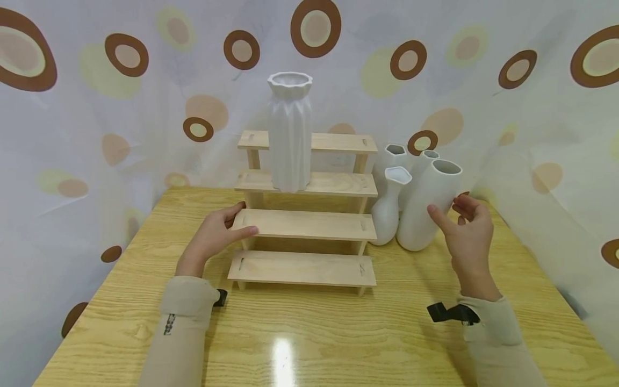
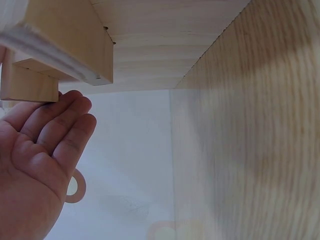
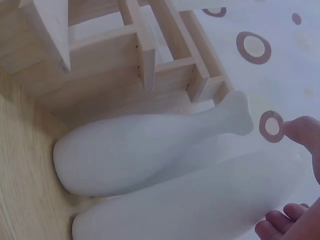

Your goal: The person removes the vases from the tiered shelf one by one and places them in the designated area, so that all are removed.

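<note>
A light wooden four-tier stand [image 1: 304, 223] stands on the table. My left hand [image 1: 213, 234] is at its left end, thumb on top of a middle tier and fingers at the side; in the left wrist view the fingertips meet the wood. My right hand [image 1: 468, 231] is beside a tall white cylindrical vase [image 1: 427, 204], thumb in front and fingers at its right side. The right wrist view shows the thumb apart from this vase [image 3: 200, 200]. Left of it is a narrow-necked white vase [image 1: 385, 215].
A pleated white vase [image 1: 290, 140] rises from the second tier from the top. Two more white vases, one with an angular mouth [image 1: 395, 150], stand partly hidden behind the front pair. A patterned sheet [image 1: 145, 107] hangs behind the wooden table [image 1: 309, 344].
</note>
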`<state>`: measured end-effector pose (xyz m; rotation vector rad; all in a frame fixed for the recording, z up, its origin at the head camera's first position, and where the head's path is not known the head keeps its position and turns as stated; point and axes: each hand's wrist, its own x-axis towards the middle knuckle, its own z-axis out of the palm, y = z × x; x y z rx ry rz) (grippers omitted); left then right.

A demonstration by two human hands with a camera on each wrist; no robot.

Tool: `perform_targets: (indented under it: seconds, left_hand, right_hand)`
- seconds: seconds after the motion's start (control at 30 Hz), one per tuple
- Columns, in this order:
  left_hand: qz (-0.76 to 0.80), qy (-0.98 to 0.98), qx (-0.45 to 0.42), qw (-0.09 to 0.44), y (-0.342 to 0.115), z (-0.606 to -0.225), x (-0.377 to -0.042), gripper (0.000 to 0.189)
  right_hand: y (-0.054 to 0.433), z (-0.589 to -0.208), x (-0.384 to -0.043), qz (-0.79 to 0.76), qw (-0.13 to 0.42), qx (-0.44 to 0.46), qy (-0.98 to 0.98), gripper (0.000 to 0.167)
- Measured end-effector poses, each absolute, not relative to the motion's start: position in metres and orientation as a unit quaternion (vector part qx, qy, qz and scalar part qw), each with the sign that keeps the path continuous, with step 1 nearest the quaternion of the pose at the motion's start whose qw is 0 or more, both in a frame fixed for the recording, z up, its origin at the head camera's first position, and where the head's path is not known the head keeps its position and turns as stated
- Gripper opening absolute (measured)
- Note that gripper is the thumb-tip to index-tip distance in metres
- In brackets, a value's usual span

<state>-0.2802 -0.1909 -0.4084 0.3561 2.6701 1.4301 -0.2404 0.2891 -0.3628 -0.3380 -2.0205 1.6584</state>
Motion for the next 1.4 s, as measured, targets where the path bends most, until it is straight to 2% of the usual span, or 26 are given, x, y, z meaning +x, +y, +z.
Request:
perform_targets:
  seconds: [0.3, 0.53, 0.9, 1.4]
  left_hand:
    - [0.466, 0.876, 0.120, 0.041, -0.191, -0.407, -0.280, 0.100]
    - [0.474, 0.871, 0.117, 0.046, -0.191, -0.409, -0.281, 0.103]
    - [0.473, 0.871, 0.123, 0.048, -0.190, -0.410, -0.280, 0.097]
    - [0.464, 0.877, 0.119, 0.042, -0.191, -0.409, -0.282, 0.100]
  right_hand:
    - [0.280, -0.353, -0.232, 0.606, 0.256, -0.113, -0.744, 0.063]
    - [0.273, -0.346, -0.225, 0.605, 0.250, -0.108, -0.748, 0.067]
    - [0.258, -0.341, -0.218, 0.642, 0.250, -0.066, -0.722, 0.064]
    - [0.238, -0.343, -0.215, 0.615, 0.237, -0.020, -0.752, 0.059]
